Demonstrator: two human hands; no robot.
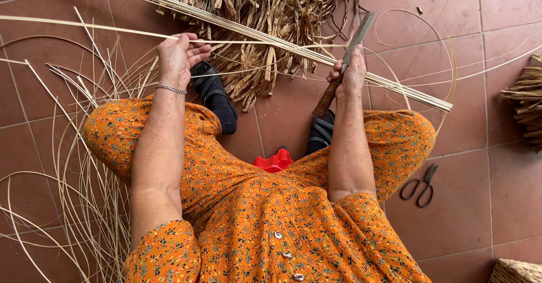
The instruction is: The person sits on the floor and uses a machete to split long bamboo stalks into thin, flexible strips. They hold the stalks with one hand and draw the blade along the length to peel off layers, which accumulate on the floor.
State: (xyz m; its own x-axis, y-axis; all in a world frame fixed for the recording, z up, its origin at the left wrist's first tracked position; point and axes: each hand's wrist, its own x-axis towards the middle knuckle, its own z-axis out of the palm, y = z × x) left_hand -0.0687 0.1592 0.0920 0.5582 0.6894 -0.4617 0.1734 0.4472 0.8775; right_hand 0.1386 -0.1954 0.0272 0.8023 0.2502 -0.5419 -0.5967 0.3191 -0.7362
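Orange flowery dress (pixel 254 226) covers her knees while, above it, left hand (pixel 176 57) pinches a thin pale cane strip (pixel 84 26) taut and right hand (pixel 351 75) clenches a wooden-handled flat knife (pixel 345 63) to shave it.

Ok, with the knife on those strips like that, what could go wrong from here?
1. The right hand holds the knife with its blade against the bundle of cane strips; a slip could send the blade across toward the left hand, which pinches a thin strip.
2. Loose strips curl around the left knee and may snag.
3. The scissors lie on the tile floor, easily stepped on.
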